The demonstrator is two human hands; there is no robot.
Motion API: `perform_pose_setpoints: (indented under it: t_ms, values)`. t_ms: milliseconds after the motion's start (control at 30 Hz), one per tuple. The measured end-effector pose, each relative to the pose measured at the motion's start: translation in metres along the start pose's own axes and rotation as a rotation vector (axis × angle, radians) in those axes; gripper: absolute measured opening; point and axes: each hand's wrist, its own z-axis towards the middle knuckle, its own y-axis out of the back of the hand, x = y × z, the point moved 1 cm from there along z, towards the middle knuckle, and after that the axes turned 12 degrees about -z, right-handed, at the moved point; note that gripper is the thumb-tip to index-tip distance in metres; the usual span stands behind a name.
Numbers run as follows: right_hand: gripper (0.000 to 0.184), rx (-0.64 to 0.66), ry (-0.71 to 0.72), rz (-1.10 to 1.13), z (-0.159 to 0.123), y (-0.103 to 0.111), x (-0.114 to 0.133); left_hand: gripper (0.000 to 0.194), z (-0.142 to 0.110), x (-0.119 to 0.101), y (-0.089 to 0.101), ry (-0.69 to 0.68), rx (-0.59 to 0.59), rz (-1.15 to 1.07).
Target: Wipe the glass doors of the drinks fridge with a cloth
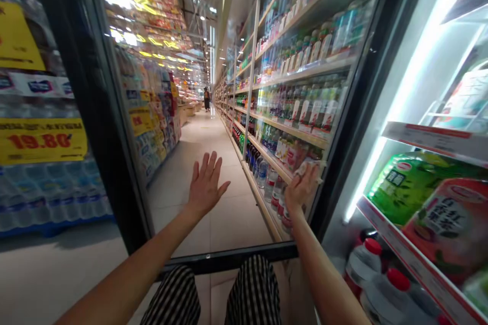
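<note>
In front of me stands a glass door [229,203] in a black frame [247,255]. My left hand [206,185] is spread with its palm toward the pane, its fingers apart and nothing in it. My right hand [299,193] presses a pale crumpled cloth [308,167] to the glass at the lower right, near the frame's edge. The cloth is partly covered by the fingers, and its exact kind is hard to make out. Shelves of bottles show in the glass behind the right hand.
On the right are lit cooler shelves with a green drink pack [404,183], a red drink pack [450,228] and red-capped bottles [366,259]. Stacked water bottles [49,193] with a yellow price sign [41,140] stand left. My knees [253,289] are close below the door. A distant person [206,99] appears in the aisle.
</note>
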Motion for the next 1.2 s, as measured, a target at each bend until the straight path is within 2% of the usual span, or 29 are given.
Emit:
perform_pose_setpoints:
  t_ms: [33,133,167,200,233,333,367,400,433,533,567,600,633,733,767,800,833,933,967,1000,1033,1067,1167,1200]
  values:
    - [0.05,0.046,0.068,0.022,-0.008,0.0,0.007,0.071,-0.004,-0.003,-0.003,-0.012,0.016,-0.011]
    - [0.05,0.258,0.463,0.092,-0.033,0.0,0.028,0.067,-0.02,-0.012,-0.012,-0.078,0.093,-0.047]
    - [0.05,0.305,0.552,0.101,-0.036,0.001,0.027,0.065,-0.025,-0.014,-0.014,-0.084,0.111,-0.053]
    - [0.05,0.317,0.57,0.096,-0.037,0.003,0.023,0.065,-0.029,-0.015,-0.016,-0.078,0.119,-0.055]
    - [0.05,0.286,0.509,0.078,-0.034,0.004,0.014,0.064,-0.032,-0.016,-0.017,-0.068,0.12,-0.055]
    - [0.051,0.097,0.083,-0.01,-0.025,0.006,-0.01,0.068,-0.035,-0.018,-0.02,-0.051,0.118,-0.06]
    - [0.051,0.064,-0.01,-0.023,-0.027,0.007,-0.011,0.069,-0.035,-0.019,-0.02,-0.049,0.116,-0.063]
    - [0.052,0.069,-0.026,-0.018,-0.033,0.007,-0.007,0.071,-0.034,-0.019,-0.02,-0.046,0.116,-0.065]
    - [0.052,0.118,0.045,0.003,-0.041,0.007,0.001,0.072,-0.034,-0.019,-0.02,-0.042,0.114,-0.066]
    - [0.054,0.342,0.482,0.082,-0.066,0.007,0.026,0.072,-0.033,-0.019,-0.018,-0.039,0.113,-0.061]
    - [0.054,0.378,0.573,0.088,-0.07,0.008,0.027,0.07,-0.033,-0.019,-0.018,-0.044,0.116,-0.058]
    - [0.055,0.378,0.593,0.081,-0.07,0.008,0.024,0.069,-0.033,-0.019,-0.017,-0.049,0.118,-0.054]
    - [0.055,0.343,0.534,0.063,-0.066,0.009,0.018,0.068,-0.033,-0.019,-0.017,-0.052,0.123,-0.051]
    - [0.054,0.14,0.142,-0.002,-0.05,0.008,-0.002,0.066,-0.034,-0.019,-0.018,-0.045,0.133,-0.045]
    - [0.055,0.104,0.069,-0.009,-0.049,0.008,-0.003,0.066,-0.034,-0.019,-0.018,-0.041,0.131,-0.044]
    - [0.055,0.111,0.066,-0.006,-0.052,0.008,0.002,0.065,-0.034,-0.019,-0.019,-0.038,0.127,-0.044]
    - [0.056,0.154,0.138,0.009,-0.058,0.008,0.01,0.065,-0.034,-0.019,-0.019,-0.037,0.125,-0.043]
    - [0.057,0.368,0.572,0.085,-0.083,0.008,0.033,0.063,-0.036,-0.018,-0.018,-0.039,0.124,-0.037]
    - [0.058,0.401,0.674,0.099,-0.087,0.009,0.034,0.062,-0.037,-0.017,-0.017,-0.043,0.127,-0.033]
    - [0.058,0.401,0.713,0.1,-0.087,0.009,0.03,0.061,-0.038,-0.016,-0.016,-0.05,0.132,-0.028]
    - [0.057,0.367,0.672,0.086,-0.082,0.009,0.022,0.059,-0.039,-0.015,-0.016,-0.057,0.134,-0.024]
    - [0.056,0.306,0.556,0.06,-0.074,0.009,0.012,0.058,-0.04,-0.015,-0.015,-0.063,0.135,-0.022]
    - [0.053,0.093,0.086,-0.02,-0.052,0.008,-0.012,0.058,-0.043,-0.015,-0.015,-0.056,0.139,-0.023]
    - [0.053,0.068,0.02,-0.022,-0.051,0.008,-0.012,0.058,-0.043,-0.015,-0.016,-0.048,0.141,-0.025]
